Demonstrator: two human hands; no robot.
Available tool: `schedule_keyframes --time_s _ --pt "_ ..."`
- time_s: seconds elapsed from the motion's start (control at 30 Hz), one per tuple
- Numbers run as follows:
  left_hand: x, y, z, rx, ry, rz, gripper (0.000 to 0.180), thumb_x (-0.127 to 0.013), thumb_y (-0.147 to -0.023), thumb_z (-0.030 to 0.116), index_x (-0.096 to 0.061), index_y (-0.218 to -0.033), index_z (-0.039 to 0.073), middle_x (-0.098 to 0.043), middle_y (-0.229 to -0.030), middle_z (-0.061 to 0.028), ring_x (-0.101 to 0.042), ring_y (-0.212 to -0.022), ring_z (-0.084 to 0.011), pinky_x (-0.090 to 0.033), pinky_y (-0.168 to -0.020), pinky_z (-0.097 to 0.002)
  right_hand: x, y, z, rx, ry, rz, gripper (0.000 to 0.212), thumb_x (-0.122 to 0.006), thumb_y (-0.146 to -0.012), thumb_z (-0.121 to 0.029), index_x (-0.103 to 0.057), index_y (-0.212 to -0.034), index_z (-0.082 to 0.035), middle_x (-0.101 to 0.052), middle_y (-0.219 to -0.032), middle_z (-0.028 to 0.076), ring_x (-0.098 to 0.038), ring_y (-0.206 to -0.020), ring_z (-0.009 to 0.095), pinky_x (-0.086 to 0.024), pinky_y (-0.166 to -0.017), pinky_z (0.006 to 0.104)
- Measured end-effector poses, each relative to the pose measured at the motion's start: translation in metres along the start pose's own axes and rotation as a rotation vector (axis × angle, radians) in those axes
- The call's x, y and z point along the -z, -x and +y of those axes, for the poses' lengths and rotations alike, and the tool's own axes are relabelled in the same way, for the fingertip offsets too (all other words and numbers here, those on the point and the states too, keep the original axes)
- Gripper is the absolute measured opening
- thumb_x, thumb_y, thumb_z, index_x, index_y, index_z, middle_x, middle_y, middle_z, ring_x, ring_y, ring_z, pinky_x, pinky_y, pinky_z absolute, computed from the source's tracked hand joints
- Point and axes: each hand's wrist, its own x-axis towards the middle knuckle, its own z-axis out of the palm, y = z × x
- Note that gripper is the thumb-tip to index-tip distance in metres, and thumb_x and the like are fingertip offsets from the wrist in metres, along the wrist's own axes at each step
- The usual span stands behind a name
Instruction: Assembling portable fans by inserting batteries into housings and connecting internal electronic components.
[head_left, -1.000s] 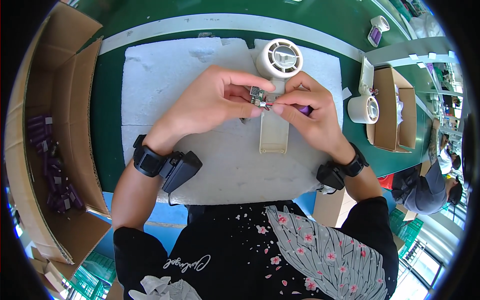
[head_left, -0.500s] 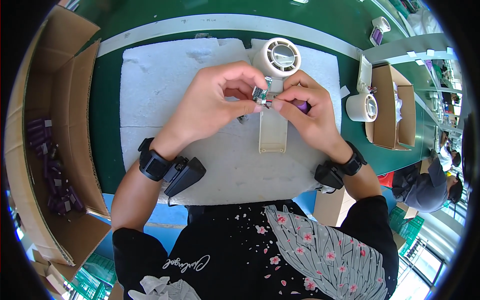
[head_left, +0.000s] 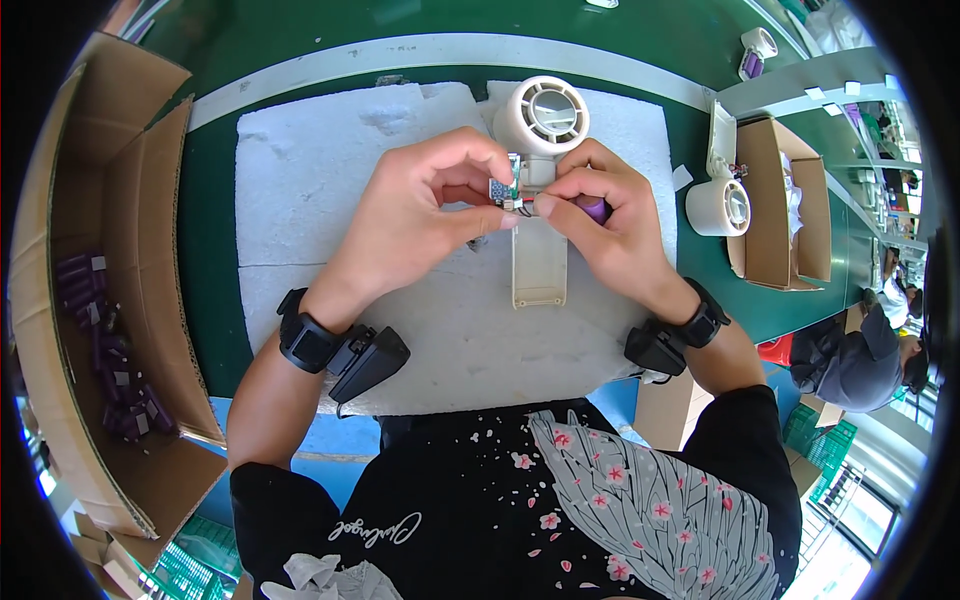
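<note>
White foam mat (head_left: 300, 200), both hands (head_left: 520, 205) mid-mat, edges well apart.

At your far left stands a large open brown cardboard box (head_left: 110, 260), its flaps spread, with purple cylinders (head_left: 95, 340) lying inside. At your right a smaller open brown carton (head_left: 775, 200) sits on the green desk (head_left: 215, 260), just beside a white round fan housing (head_left: 720, 207).

Bare foam mat (head_left: 330, 200) left; cardboard boxes (head_left: 110, 250) flank both sides.
</note>
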Motion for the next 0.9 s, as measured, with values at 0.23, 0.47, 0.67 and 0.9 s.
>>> schedule_keyframes --time_s 0.23,0.47,0.67,0.9 --pt "-0.001 0.0 0.001 0.025 0.013 0.02 0.024 -0.068 -0.079 -0.009 -0.061 -0.1 0.0 -0.066 -0.094 -0.0051 -0.065 -0.087 -0.011 -0.054 -0.08 -0.0247 -0.002 0.002 0.004 0.042 0.04 0.046 0.004 -0.067 -0.082 -0.002 -0.065 -0.081 0.002 -0.052 -0.084 0.002 -0.041 -0.06 0.005 -0.031 -0.053 0.0211" --pt "-0.001 0.0 -0.001 -0.024 -0.116 0.04 0.032 -0.066 -0.08 -0.009 -0.066 -0.11 0.002 -0.067 -0.095 -0.006 -0.065 -0.086 -0.0123 -0.054 -0.078 -0.025 -0.005 0.003 0.001 0.283 0.229 0.048 0.004 -0.07 -0.078 0.001 -0.066 -0.079 0.001 -0.052 -0.077 0.005 -0.047 -0.058 0.011 -0.035 -0.05 0.0247" --pt "0.001 0.0 -0.002 -0.151 -0.313 -0.037 0.045 -0.063 -0.077 -0.013 -0.062 -0.12 0.001 -0.067 -0.103 -0.0076 -0.065 -0.091 -0.0138 -0.054 -0.078 -0.0269 -0.003 0.004 0.002 0.364 0.308 0.012 0.012 -0.071 -0.076 0.0 -0.065 -0.086 0.0 -0.055 -0.082 0.007 -0.051 -0.057 0.013 -0.041 -0.051 0.0263" --pt "-0.01 0.0 -0.005 -0.23 -0.405 0.09 0.04 -0.064 -0.076 -0.005 -0.066 -0.114 0.005 -0.068 -0.089 -0.0093 -0.067 -0.076 -0.0146 -0.055 -0.072 -0.0264 -0.01 0.002 -0.008 0.251 0.313 0.145 0.034 -0.074 -0.073 -0.001 -0.06 -0.104 -0.002 -0.061 -0.091 0.01 -0.06 -0.066 0.018 -0.048 -0.058 0.0272"
